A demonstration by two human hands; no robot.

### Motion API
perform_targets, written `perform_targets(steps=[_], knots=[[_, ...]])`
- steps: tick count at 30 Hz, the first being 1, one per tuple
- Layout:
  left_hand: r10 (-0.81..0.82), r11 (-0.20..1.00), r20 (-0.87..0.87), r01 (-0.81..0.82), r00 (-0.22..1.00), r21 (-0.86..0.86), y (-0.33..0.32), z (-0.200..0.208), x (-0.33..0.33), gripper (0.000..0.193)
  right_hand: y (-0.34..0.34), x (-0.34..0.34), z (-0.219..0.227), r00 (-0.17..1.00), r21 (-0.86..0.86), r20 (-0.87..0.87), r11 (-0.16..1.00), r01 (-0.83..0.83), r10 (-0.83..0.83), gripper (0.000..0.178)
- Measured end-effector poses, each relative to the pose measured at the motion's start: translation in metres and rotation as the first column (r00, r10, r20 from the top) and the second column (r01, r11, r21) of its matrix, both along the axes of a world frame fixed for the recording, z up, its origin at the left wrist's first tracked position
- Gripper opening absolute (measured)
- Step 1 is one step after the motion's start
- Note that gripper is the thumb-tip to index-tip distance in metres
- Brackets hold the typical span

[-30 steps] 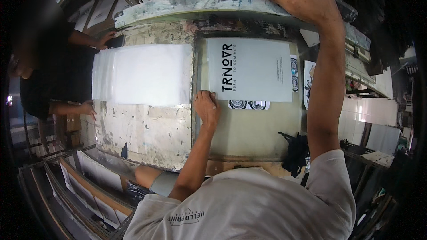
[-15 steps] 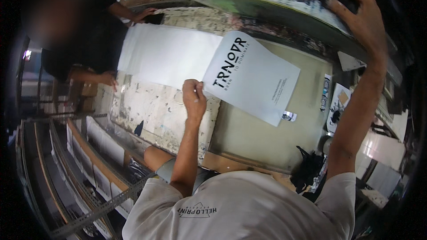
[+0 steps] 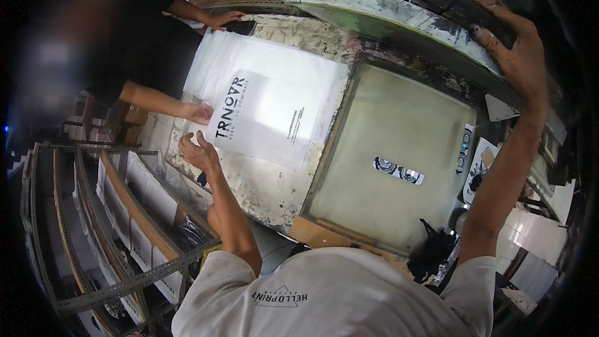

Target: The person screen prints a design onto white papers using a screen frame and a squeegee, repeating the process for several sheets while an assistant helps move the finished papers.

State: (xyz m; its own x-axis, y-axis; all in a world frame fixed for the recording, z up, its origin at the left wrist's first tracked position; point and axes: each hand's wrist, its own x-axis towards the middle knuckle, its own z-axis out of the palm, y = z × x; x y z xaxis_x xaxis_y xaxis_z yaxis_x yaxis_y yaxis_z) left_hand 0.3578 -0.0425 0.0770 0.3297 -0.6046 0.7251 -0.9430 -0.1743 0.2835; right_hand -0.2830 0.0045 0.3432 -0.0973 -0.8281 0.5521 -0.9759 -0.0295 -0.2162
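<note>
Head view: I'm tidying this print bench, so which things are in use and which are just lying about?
In use:
printed white sheet, under the left hand
raised screen frame, held by the right hand
plain sheet stack
print bed

Lying about:
black bag
shelf boards

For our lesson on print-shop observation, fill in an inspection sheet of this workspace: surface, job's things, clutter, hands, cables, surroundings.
Surface: ink-stained table, worn and blotched.
Job's things: printed white sheet on a stack of white sheets; raised screen frame; greenish print bed.
Clutter: black bag at the table's near edge.
Hands: left hand on the printed sheet's corner; right hand gripping the frame; a co-worker's hand on the sheet.
Cables: nothing seen.
Surroundings: metal racks at left.
</note>
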Motion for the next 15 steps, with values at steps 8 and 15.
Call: perform_targets(steps=[8, 15], knots=[[-0.677, 0.713, -0.117, 0.687, 0.726, 0.14, 0.036, 0.002, -0.202, 0.032, 0.0, -0.005, 0.01, 0.999, 0.085, 0.029, 0.996, 0.02, -0.022, 0.058], [-0.545, 0.755, -0.329, 0.622, 0.771, 0.206, 0.039, -0.069, -0.201, 0.015, 0.003, 0.008, 0.01, 0.999, 0.051, 0.006, 0.997, 0.049, -0.05, 0.058]])
